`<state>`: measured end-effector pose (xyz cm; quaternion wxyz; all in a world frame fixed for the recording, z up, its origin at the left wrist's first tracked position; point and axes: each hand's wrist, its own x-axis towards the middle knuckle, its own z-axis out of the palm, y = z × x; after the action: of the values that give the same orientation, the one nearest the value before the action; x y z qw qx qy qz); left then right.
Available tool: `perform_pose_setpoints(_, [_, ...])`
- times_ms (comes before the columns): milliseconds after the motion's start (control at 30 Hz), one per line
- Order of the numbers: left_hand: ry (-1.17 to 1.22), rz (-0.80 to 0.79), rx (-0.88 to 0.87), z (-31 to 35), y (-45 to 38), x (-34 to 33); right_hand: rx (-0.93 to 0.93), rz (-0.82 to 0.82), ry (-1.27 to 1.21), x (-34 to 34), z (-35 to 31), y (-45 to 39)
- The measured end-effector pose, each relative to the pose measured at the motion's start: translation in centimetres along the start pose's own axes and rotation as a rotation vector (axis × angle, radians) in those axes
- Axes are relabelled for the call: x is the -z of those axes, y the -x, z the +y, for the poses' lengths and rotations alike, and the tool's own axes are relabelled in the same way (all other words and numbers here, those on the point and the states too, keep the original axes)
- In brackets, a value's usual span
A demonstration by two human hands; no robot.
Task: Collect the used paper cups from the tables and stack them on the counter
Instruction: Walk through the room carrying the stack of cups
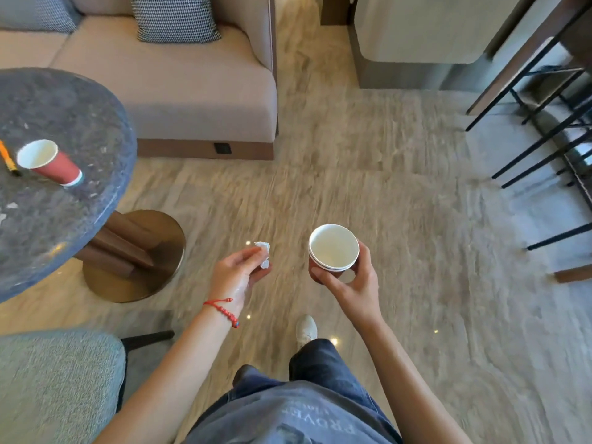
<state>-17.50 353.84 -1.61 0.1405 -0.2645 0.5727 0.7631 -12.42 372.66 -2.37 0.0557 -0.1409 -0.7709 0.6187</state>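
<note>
My right hand (pixel 354 277) is wrapped round the nested paper cups (pixel 333 249), thumb on the near side of the wall and fingers curled round the far side, with the mouth facing up. I count at least two rims one inside the other, though the blur may hide a third. They weigh next to nothing and the walls are thin and springy, so I hold them mid-wall with a light squeeze; any harder and the rim would go oval and the next cup would not seat. My left hand (pixel 238 272) pinches a crumpled white tissue (pixel 263 254) between fingertips and thumb, so for now it has no room for a cup.

Well to the left of both hands and further from me, one more red cup (pixel 48 161) stands on the round dark table (pixel 80 116), just beside an orange pen (pixel 9 161). It looks empty, so I judge it as light and easy to tip; I would take it low on the wall or by the rim from above.

Between my grip and that table edge the floor (pixel 368 174) is open. A grey chair (pixel 57 379) sits near my left elbow, a sofa (pixel 192 91) lies beyond the table, and stool legs (pixel 544 139) crowd the far right.
</note>
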Motion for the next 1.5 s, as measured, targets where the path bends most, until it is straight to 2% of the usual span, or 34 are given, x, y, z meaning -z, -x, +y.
perform_pose_setpoints(333, [0.082, 0.102, -0.074, 7.5, -10.9, -6.3, 0.042, -0.107, 0.031, -1.5, -2.9, -17.4])
perform_pose_setpoints(667, [0.107, 0.158, -0.085, 15.4, -23.8, -6.6, 0.049, -0.158, 0.046, -8.5, -4.9, -31.2])
perform_pose_setpoints(867, [0.180, 0.228, -0.089, 19.6, -28.8, -5.8, 0.098, -0.222, 0.079, -12.9, -6.7, -37.4])
perform_pose_setpoints(1100, [0.260, 0.403, -0.082, 21.9, -32.0, -2.8, 0.175, -0.424, 0.114, -18.6, -9.0, -43.5])
perform_pose_setpoints(1500, [0.608, 0.877, -0.263, 24.8, -32.3, 1.6, 0.377, -1.011, 0.122, -31.5, -13.8, -50.4])
